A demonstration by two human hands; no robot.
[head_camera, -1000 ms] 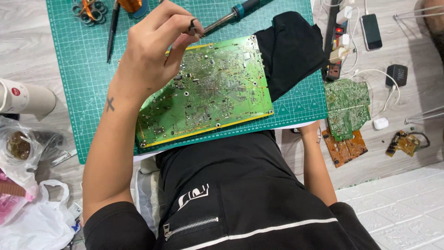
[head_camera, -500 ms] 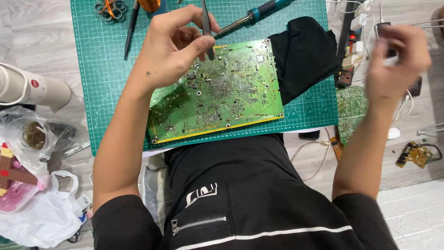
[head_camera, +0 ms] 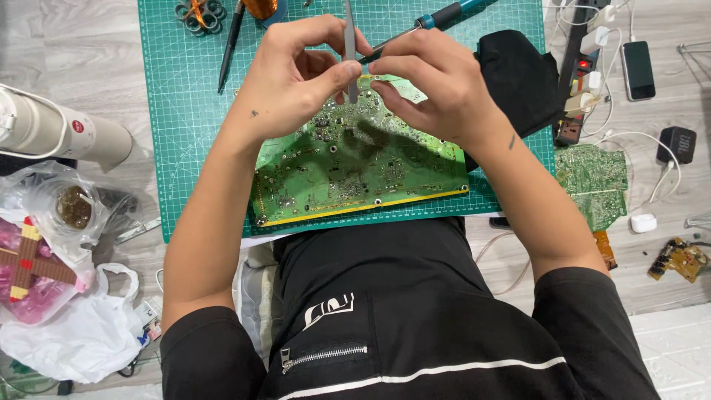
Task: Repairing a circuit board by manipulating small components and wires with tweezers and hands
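Nearest the person's lap lies the large green circuit board (head_camera: pixel 355 167), its yellow-edged long side toward the body, flat on the green cutting mat (head_camera: pixel 185 133). Just above the board's far half the two hands meet. The left hand (head_camera: pixel 296 78) pinches a pair of slim metal tweezers (head_camera: pixel 349 44) between thumb and forefinger, tips pointing down at the board. The right hand (head_camera: pixel 437 85) is curled with its fingertips pressed together right beside the tweezer tips; whether it holds some small part I cannot tell. Beyond the hands, on the mat's far edge past the board, rests a blue-handled soldering iron (head_camera: pixel 437 16), with a black pen-like tool (head_camera: pixel 229 44) to its left. Right of the board sit a black cloth (head_camera: pixel 518 74) and, further off, a power strip (head_camera: pixel 574 81). The likely trouble: the tweezer tips could slip and scrape the board's tiny components, or a sleeve could brush the iron lying so near.
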